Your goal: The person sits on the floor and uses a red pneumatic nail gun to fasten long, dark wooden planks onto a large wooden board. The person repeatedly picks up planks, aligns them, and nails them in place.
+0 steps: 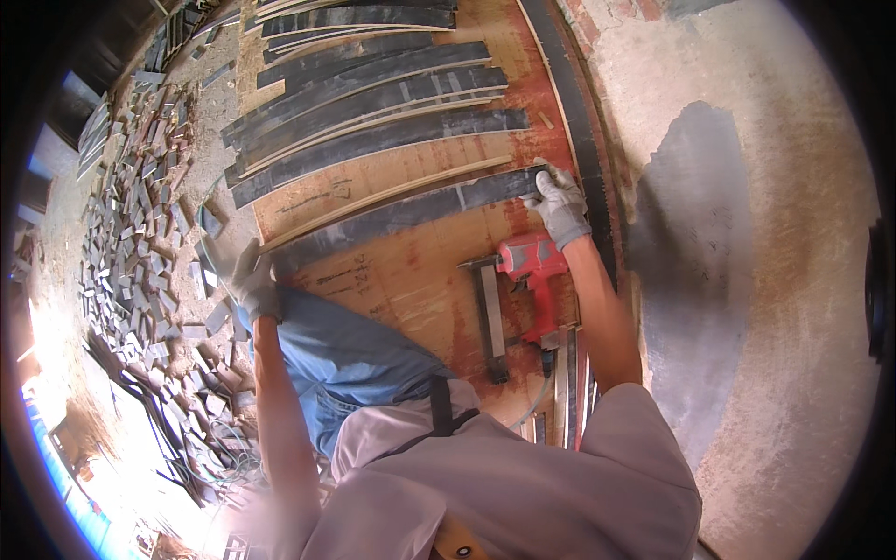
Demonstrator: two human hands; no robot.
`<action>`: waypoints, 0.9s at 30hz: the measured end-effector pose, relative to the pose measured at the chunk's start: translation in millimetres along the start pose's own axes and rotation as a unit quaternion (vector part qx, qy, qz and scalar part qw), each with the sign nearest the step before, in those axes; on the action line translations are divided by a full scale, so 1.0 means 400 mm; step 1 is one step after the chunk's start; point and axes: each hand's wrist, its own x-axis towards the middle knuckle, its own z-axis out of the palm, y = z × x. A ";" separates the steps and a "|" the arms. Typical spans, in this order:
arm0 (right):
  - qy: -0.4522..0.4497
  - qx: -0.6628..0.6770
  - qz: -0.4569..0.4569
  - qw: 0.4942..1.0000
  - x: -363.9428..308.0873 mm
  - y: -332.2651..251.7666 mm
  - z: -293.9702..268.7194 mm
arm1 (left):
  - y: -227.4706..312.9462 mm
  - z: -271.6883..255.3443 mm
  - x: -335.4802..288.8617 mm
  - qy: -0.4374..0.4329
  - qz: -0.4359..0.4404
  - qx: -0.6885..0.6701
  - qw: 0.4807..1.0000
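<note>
A long dark-faced wooden strip (392, 214) lies across a reddish-brown plywood sheet (411, 280), a thin pale lath (401, 193) along its far edge. My right hand (562, 207), in a pale work glove, is closed round the strip's right end, its fingers over the tip. At the left end my gloved left hand (253, 283) grips the strip near the sheet's edge; part of its fingers is blurred. Just below my right hand a red nail gun (534, 271) rests on the plywood, its long magazine pointing toward me.
Several more dark strips (373, 98) lie in rows farther up the sheet. A long dark board (569, 103) runs along its right edge beside a concrete wall (756, 196). Small offcuts (140, 243) cover the floor at left. A thin hose (537, 403) leads from the nail gun.
</note>
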 end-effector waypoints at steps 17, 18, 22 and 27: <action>-0.021 0.021 0.021 0.999 0.056 0.004 0.097 | 0.055 -0.018 -0.011 0.071 -0.150 -0.105 0.981; -0.013 0.022 0.029 0.999 0.062 0.008 0.094 | 0.049 -0.014 -0.013 0.076 -0.134 -0.102 0.983; 0.020 0.016 0.047 0.999 0.066 0.022 0.112 | 0.026 -0.019 -0.010 0.068 -0.048 -0.002 0.997; 0.059 -0.009 0.054 0.997 0.054 0.021 0.168 | -0.005 -0.045 0.004 0.054 -0.089 -0.046 0.993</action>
